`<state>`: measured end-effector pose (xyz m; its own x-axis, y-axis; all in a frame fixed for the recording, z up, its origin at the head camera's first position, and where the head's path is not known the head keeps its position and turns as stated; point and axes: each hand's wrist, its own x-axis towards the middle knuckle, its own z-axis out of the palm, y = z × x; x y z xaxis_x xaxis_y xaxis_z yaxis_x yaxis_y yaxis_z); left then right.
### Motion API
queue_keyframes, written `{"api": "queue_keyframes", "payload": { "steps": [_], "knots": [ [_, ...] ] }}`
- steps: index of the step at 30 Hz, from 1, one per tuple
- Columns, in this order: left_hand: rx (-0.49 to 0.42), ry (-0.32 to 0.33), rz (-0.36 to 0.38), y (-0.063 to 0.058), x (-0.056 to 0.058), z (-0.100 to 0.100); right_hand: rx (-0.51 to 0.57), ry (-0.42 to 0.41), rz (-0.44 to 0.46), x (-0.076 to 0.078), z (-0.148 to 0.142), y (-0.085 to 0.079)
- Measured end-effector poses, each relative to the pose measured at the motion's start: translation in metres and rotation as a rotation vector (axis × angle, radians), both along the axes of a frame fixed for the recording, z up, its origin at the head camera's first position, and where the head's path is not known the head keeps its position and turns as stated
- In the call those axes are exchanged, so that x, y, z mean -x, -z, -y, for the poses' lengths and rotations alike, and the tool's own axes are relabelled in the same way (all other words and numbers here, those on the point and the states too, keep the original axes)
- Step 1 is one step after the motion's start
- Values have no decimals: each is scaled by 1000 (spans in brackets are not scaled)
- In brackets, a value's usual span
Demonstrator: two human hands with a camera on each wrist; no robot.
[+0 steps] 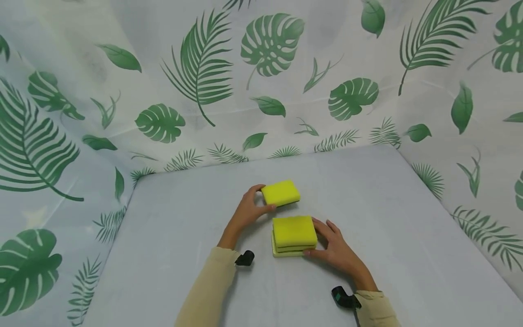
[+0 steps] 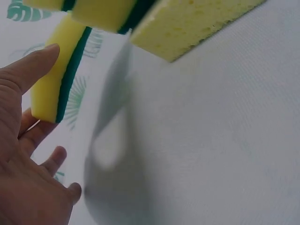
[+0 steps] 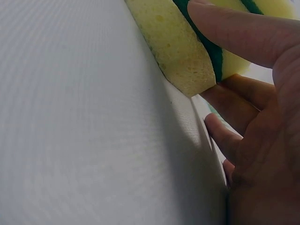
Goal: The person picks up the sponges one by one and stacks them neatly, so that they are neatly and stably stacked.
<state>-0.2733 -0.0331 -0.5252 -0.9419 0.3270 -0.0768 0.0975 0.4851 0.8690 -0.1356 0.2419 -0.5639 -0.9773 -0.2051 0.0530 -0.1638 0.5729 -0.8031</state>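
Observation:
My left hand point(image 1: 250, 208) pinches a yellow sponge point(image 1: 281, 193) between thumb and fingers at its left end. In the left wrist view, that sponge point(image 2: 49, 89) is lifted off the table, its dark green scouring side facing down. Nearer to me stands a stack of sponges point(image 1: 295, 231), two bright yellow ones on a paler, porous bottom sponge point(image 3: 176, 51). My right hand point(image 1: 337, 250) grips the stack's right end, thumb on the near side and fingers on the far side. Its thumb lies along a green layer in the right wrist view.
A white-covered table point(image 1: 184, 218) lies under both hands. Hanging cloth with green leaf prints point(image 1: 220, 91) encloses it at the back and both sides. Small black devices point(image 1: 245, 258) are worn at both wrists.

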Motion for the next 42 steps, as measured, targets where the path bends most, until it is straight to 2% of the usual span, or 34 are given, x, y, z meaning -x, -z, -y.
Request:
{"api": "queue_keyframes", "payload": {
  "steps": [8,14,22,26,33,42],
  "knots": [
    [-47,-28,14,-15,-16,10,-16,-6,-30,0,1,-4],
    [-106,13,-18,-33,-34,13,-12,-3,-29,0,1,-3],
    [-122,66,-64,-49,-53,15,-2,9,10,-1,3,-5],
    [-126,92,-75,-51,-59,16,-1,17,30,-2,4,-6],
    [-170,155,-69,-49,-70,17,2,11,8,-1,2,-3],
    [-118,231,-48,-45,-81,14,12,17,-1,-2,3,-3]
  ]
}}
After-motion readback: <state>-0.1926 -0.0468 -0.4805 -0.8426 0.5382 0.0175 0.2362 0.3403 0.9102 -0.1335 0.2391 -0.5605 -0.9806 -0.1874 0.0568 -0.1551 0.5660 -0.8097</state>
